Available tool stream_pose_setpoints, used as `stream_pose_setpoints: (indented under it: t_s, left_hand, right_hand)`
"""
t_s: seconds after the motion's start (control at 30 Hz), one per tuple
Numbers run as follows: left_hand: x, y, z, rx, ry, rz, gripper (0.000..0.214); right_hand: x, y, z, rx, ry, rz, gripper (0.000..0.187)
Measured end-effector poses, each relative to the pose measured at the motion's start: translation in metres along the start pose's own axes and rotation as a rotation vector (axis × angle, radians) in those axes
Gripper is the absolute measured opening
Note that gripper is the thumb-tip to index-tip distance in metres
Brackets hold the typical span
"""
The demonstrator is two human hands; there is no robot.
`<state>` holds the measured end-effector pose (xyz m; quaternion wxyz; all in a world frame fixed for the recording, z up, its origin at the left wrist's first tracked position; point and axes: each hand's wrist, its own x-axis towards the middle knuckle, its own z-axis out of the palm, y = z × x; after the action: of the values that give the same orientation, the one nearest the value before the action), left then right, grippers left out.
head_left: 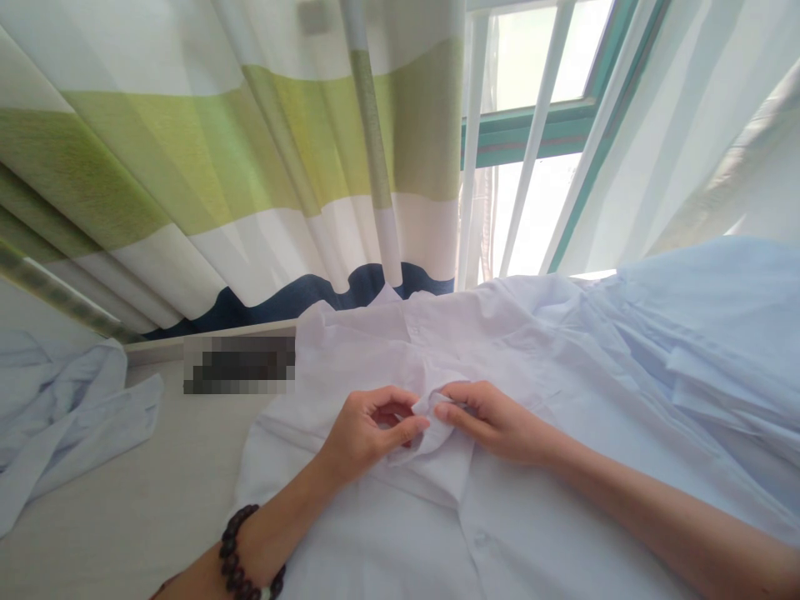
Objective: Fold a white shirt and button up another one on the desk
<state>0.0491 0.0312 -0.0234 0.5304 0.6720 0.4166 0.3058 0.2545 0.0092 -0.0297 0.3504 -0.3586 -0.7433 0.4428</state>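
Observation:
A white buttoned garment that looks like a shirt or coat [387, 533] lies spread out in front of me. My left hand [378, 425] pinches a raised fold of its front edge between thumb and fingers. Close beside it, my right hand [487, 417] grips the same fold from the right. The cloth bunches up between the fingertips, and any button there is hidden. Below the hands, a pale button [484, 542] shows on the garment's front. A dark bead bracelet [234, 550] circles my left wrist.
More white cloth [731, 333] is heaped at the right, and another white garment [68, 425] lies at the left on the pale surface [175, 467]. A blurred-out dark object [243, 367] sits near the back edge. Striped curtains [281, 150] hang behind, beside a barred window [531, 125].

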Motion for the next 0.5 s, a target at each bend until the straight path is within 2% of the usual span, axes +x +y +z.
stream_pose_setpoints:
  t_s: [0.2,0.33,0.43,0.5]
  left_hand:
    - [0.0003,-0.0051,-0.0005,0.075,0.011,0.003,0.026]
    - [-0.0003,-0.0043,0.0015,0.169,0.022,0.087,0.025]
    - [-0.0023,-0.0014,0.0050,0.247,0.068,0.146,0.020]
    - [-0.0039,0.0001,0.0069,0.281,0.089,0.169,0.018]
  right_hand:
    - [-0.0003,0.0001,0.0033,-0.057,0.032,-0.006,0.029]
    - [0.0000,0.0012,0.0055,-0.125,0.081,0.019,0.024]
    - [-0.0005,0.0039,0.0065,-0.110,0.119,0.020,0.016]
    - [-0.0011,0.0060,0.0070,-0.103,0.137,0.025,0.017]
